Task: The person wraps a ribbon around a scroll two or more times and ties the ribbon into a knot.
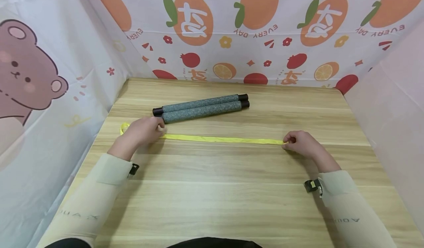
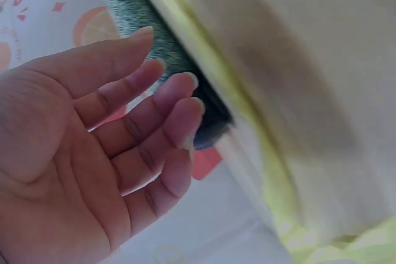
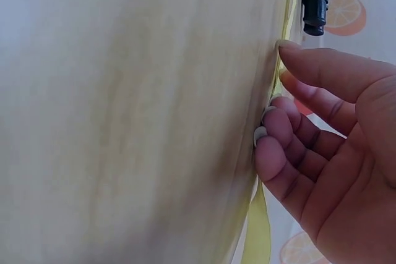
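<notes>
A flat yellow ribbon [image 1: 218,140] runs left to right across the wooden table. My right hand [image 1: 303,144] pinches it near its right end between thumb and forefinger, the other fingers curled beside it. Over the ribbon's left part is my left hand [image 1: 144,132]; its fingers are loosely bent with nothing between them in the left wrist view. Just behind that hand lie two parallel teal patterned rolls [image 1: 202,108] with black ends, resembling a scroll rolled from both sides. The ribbon's left end curls up past the left wrist.
The wooden table [image 1: 212,196] reaches a fruit-printed cloth [image 1: 225,31] at the back. A cloth with a pink bear [image 1: 29,71] hangs on the left and a plain pale cloth [image 1: 391,104] on the right. Each wrist wears a small black camera.
</notes>
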The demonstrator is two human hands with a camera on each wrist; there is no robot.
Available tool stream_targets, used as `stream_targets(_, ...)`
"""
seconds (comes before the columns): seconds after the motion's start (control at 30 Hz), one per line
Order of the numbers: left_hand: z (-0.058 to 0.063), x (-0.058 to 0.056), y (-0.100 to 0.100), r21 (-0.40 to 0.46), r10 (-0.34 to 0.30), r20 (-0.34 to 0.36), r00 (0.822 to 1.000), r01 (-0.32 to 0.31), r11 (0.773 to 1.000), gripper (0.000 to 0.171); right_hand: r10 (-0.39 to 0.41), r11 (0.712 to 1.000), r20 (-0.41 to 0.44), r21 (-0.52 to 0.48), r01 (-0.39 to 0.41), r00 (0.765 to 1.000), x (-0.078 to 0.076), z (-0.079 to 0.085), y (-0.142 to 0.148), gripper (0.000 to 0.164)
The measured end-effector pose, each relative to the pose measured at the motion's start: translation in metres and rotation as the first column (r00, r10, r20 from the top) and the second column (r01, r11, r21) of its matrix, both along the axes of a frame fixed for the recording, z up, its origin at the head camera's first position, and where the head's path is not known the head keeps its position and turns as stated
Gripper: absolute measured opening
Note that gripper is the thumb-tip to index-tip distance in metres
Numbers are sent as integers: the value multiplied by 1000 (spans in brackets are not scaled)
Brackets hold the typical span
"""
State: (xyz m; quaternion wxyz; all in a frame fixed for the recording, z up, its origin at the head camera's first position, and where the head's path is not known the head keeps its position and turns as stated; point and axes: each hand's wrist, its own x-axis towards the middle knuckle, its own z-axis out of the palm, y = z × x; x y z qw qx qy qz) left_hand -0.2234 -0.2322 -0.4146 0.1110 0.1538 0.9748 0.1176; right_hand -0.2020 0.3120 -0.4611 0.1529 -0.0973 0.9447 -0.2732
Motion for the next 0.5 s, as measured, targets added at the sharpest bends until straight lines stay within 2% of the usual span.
stream_targets(0.2, 11, -13, 20, 33, -35, -60, 998, 37, 999, 26, -12, 1000, -16, -3, 12, 1000, 1, 0, 2, 18)
stream_targets(0.37, 15, -26, 36, 54, -48, -130, 990, 55, 997, 45, -8, 1000, -23, -19, 7, 1000, 1, 1, 2, 18)
stream_targets(0.5, 15, -37, 51, 31, -71, -184, 980, 78, 996, 63, -1, 999, -6, -32, 1, 1000, 3, 0, 2, 19)
